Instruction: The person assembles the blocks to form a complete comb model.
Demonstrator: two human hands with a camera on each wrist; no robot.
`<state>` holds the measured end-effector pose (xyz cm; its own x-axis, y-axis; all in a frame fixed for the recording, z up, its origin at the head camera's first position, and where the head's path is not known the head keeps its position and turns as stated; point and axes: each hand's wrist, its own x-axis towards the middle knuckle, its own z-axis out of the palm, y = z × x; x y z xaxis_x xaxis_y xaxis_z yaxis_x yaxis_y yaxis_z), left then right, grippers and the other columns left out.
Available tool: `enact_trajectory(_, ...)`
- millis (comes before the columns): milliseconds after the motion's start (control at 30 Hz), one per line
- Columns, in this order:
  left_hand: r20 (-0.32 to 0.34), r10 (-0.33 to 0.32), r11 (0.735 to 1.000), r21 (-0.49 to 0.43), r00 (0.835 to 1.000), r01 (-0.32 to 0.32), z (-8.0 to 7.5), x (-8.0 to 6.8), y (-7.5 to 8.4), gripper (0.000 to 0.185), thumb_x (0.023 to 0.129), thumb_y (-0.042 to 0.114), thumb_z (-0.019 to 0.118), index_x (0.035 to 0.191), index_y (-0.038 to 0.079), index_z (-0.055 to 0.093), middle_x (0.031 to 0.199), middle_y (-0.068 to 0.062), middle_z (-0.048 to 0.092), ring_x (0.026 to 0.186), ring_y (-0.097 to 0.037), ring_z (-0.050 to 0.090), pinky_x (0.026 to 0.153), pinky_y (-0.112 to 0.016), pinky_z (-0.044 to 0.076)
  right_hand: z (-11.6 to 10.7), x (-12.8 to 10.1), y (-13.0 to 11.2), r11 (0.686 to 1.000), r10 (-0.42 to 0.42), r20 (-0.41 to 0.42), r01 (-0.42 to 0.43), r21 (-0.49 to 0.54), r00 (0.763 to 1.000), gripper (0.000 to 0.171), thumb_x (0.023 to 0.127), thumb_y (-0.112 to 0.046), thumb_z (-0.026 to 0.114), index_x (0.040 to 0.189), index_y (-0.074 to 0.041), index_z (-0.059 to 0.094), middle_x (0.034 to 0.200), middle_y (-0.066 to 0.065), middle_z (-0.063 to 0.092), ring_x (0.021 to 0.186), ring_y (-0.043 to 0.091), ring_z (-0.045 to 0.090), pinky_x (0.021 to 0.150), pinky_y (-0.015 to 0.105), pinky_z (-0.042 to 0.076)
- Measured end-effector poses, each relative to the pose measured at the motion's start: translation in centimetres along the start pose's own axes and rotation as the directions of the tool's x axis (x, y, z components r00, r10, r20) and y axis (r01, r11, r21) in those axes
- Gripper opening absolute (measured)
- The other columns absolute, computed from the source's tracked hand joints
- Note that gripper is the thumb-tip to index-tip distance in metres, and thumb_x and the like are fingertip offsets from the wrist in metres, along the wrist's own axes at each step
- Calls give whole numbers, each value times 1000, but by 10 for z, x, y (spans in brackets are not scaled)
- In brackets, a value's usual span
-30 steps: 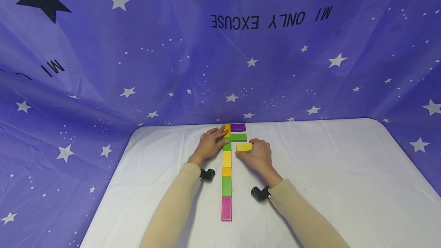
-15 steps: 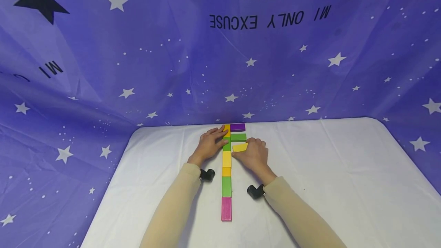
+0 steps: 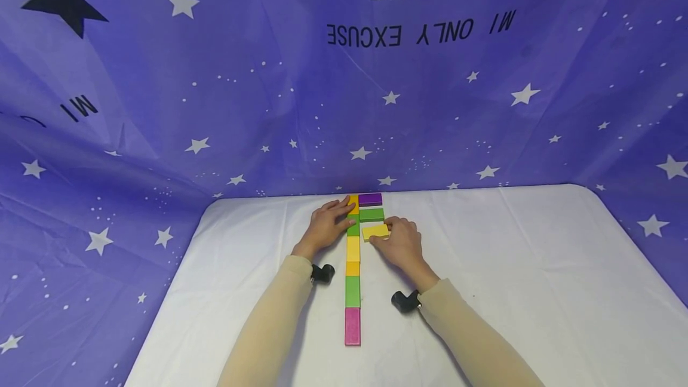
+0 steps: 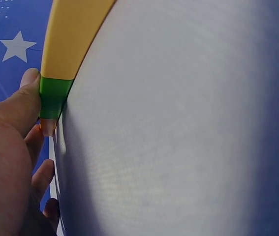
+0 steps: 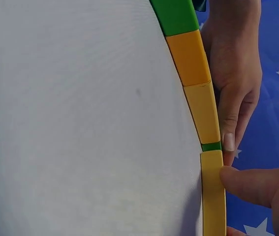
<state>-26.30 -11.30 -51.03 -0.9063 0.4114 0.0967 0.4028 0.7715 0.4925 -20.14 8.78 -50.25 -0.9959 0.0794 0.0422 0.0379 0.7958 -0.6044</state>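
A long column of coloured blocks (image 3: 352,267) runs down the middle of the white table (image 3: 510,267), from yellow at the far end to pink (image 3: 352,325) nearest me. Right of its far end lie a purple block (image 3: 370,199) and a green block (image 3: 372,215). My right hand (image 3: 395,237) pinches a yellow block (image 3: 375,232) just below that green one, against the column; its thumb (image 5: 247,184) presses the yellow block (image 5: 212,196). My left hand (image 3: 329,221) lies flat along the column's left side, with its thumb (image 4: 28,93) against a green block (image 4: 53,98).
A purple star-printed cloth (image 3: 215,106) hangs behind and around the table and drops past its left and right edges. Black wrist cameras (image 3: 323,272) (image 3: 405,301) sit on both forearms. White tabletop stretches to either side of the block column.
My right hand has slid the yellow block a little left, from apart to lying flat against the column under the green block. My left hand has stayed put.
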Motion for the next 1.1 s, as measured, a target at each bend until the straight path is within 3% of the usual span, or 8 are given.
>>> enact_trajectory(333, 1, -6, 1000, -2, 1000, 6, 1, 0, 0, 47, 92, 41, 54, 136, 23, 48, 147, 9, 32, 135, -19, 28, 107, -46, 17, 0, -1, 1, 999, -6, -5, 6, 43, 1000, 54, 70, -39, 76, 107, -1, 65, 90, 7, 63, 89, 27, 52, 78, 42, 39)
enact_trajectory(1100, -1, -20, 1000, -11, 1000, 20, -1, 0, 3, 49, 92, 40, 55, 137, 23, 47, 148, 9, 32, 135, -19, 28, 108, -47, 15, 0, -1, -1, 1000, 0, -9, 0, 19, 1000, 50, 72, -41, 75, 102, -3, 65, 88, 6, 63, 85, 26, 54, 76, 40, 41)
